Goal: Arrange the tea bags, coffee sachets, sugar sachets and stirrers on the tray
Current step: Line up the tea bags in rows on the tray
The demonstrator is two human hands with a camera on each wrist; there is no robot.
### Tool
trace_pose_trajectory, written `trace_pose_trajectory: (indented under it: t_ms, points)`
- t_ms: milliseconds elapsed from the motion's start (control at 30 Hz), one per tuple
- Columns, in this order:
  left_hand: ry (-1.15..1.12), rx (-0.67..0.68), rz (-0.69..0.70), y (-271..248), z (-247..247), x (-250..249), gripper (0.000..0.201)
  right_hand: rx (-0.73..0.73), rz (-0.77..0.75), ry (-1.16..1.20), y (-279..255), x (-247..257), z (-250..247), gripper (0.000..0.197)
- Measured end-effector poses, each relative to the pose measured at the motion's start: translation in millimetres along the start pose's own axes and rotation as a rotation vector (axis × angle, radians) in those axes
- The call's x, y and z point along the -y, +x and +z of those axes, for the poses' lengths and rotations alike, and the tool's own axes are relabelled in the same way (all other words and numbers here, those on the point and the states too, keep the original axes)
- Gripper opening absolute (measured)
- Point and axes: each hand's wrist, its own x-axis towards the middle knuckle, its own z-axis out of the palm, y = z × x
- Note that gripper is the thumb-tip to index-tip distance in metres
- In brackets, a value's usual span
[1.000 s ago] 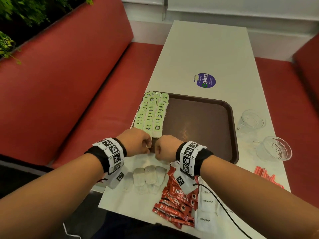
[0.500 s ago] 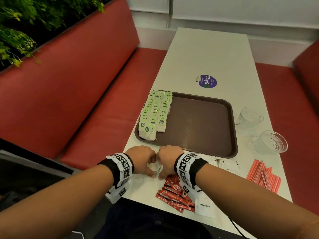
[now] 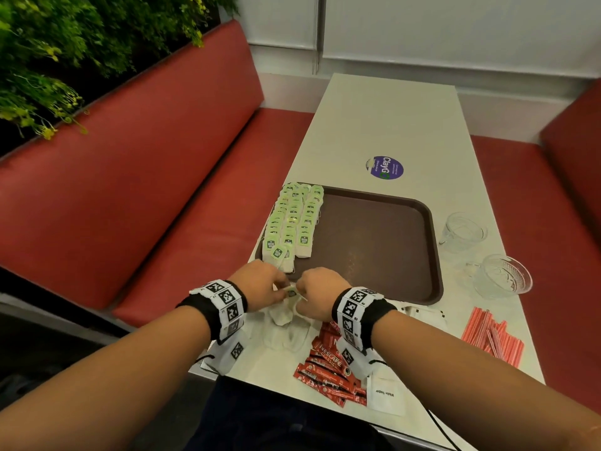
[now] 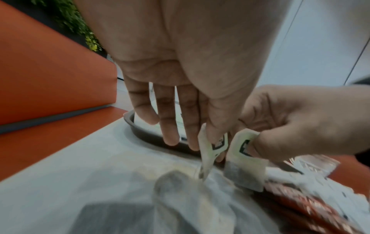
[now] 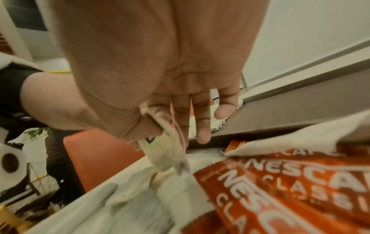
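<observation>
two hands are working together just in front of the tray's near rim: the left hand (image 4: pixel 188 66) is pinching the green tag of one tea bag (image 4: pixel 208 152) between thumb and forefinger, and the right hand (image 4: pixel 296 125) is pinching the tag of a second tea bag (image 4: pixel 245 167), both bags hanging just above the table (image 3: pixel 383 125). three rows of green-tagged tea bags (image 3: pixel 294 219) are lying along the left side of the brown tray (image 3: pixel 383 242). loose white tea bags (image 3: pixel 286 336) are sitting under the hands. red coffee sachets (image 3: pixel 328 369) and a white sugar sachet (image 3: pixel 387 397) are lying near the table's front edge, red stirrers (image 3: pixel 491 335) to the right, two glass cups (image 3: pixel 500 276) beside the tray.
</observation>
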Motion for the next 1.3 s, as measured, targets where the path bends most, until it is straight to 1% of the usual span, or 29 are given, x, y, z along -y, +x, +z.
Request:
trace_pose_trajectory:
  t_ms: [100,200,267,300,367,433,500,600,667,767,867,1000,1100,1167,1233,1300]
  points:
    - [-0.022,-0.05,-0.015,4,-10,3,0.02,-0.108,0.027,0.135,0,-5,-5,0.02]
    - [-0.014,-0.025,-0.008,8,-20,2,0.019,-0.159,0.059,0.262,0,-11,-10,0.024]
    - [-0.016,-0.004,0.015,12,-26,1,0.018,-0.172,0.044,0.35,0,-13,-11,0.018]
    - [-0.03,-0.003,0.025,14,-29,0,0.017,-0.186,0.029,0.384,0,-14,-12,0.019]
    - [-0.066,-0.022,0.042,18,-34,-2,0.014,-0.202,0.011,0.389,2,-17,-12,0.019]
    - [-0.099,-0.051,0.055,24,-38,-3,0.012,-0.204,0.013,0.35,5,-20,-12,0.012]
    - [-0.107,-0.053,0.047,32,-40,-5,0.013,-0.212,0.03,0.321,8,-24,-13,0.008]
    - [-0.114,-0.057,0.006,46,-40,-4,0.015,-0.194,0.087,0.291,13,-30,-14,0.013]
    - [-0.119,-0.054,-0.043,59,-38,-1,0.018,-0.156,0.146,0.303,18,-36,-16,0.019]
    - [-0.104,0.018,-0.104,82,-30,6,0.023,-0.078,0.235,0.296,22,-44,-16,0.028]
    - [-0.086,0.069,-0.143,104,-21,10,0.029,-0.029,0.276,0.291,28,-48,-15,0.031]
    - [-0.079,0.01,-0.19,124,-16,10,0.026,0.011,0.289,0.279,38,-53,-16,0.032]
    - [-0.067,0.016,-0.207,132,-13,11,0.026,0.037,0.283,0.296,45,-55,-17,0.038]
    - [-0.069,0.003,-0.199,133,-12,12,0.029,0.045,0.27,0.308,49,-56,-17,0.04]
    - [-0.059,-0.043,-0.184,131,-10,10,0.031,0.032,0.26,0.321,52,-57,-17,0.038]
    - [-0.037,-0.067,-0.147,127,-7,6,0.026,0.017,0.256,0.333,54,-60,-16,0.035]
